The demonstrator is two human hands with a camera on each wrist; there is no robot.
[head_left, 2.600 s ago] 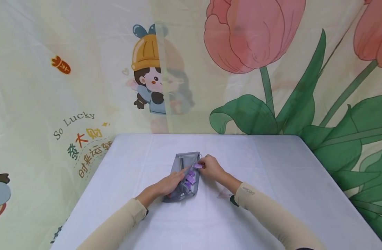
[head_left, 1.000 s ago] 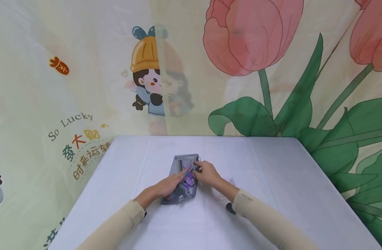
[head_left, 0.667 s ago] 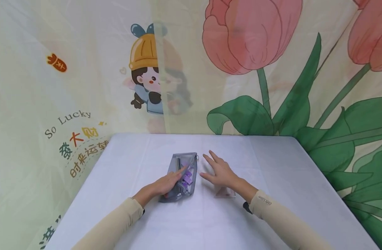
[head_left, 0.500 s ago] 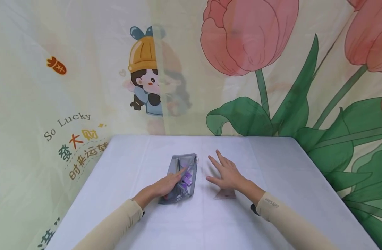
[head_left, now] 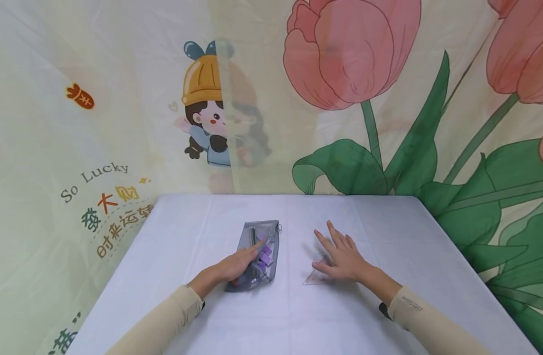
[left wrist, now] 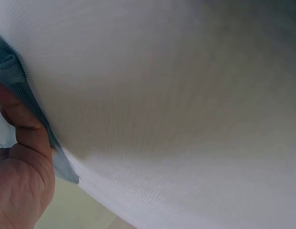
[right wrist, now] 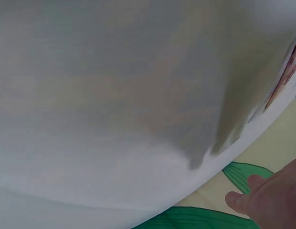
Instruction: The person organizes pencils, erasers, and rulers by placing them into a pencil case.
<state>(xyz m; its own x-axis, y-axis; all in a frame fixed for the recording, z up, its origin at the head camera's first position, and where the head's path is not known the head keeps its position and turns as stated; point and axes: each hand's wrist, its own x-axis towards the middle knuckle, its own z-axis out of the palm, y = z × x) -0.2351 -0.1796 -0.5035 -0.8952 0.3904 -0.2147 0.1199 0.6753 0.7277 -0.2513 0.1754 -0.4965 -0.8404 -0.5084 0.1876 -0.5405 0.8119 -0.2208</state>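
A grey mesh zip pouch (head_left: 271, 271) lies on the table left of centre. Through it show several small purple pieces (head_left: 265, 257) and a dark, slim stick-like item (head_left: 253, 236). My left hand (head_left: 235, 264) lies across the pouch's left side, index finger stretched over it. In the left wrist view, curled fingers (left wrist: 31, 136) hold the pouch's edge. Over a clear, pinkish triangular piece (head_left: 313, 278), perhaps a set square, my right hand (head_left: 344, 259) hovers with fingers spread. The hand covers much of that piece, and contact cannot be told.
A white cloth covers the table (head_left: 262, 320). Behind it hangs a printed curtain (head_left: 262, 98) with tulips and a cartoon figure. A small metal ring (head_left: 279, 228) sits at the pouch's upper right corner.
Earlier my right hand held a purple piece at the pouch's opening. It has let go, spread its fingers and moved right, over the clear triangle. The left hand stays at the pouch.
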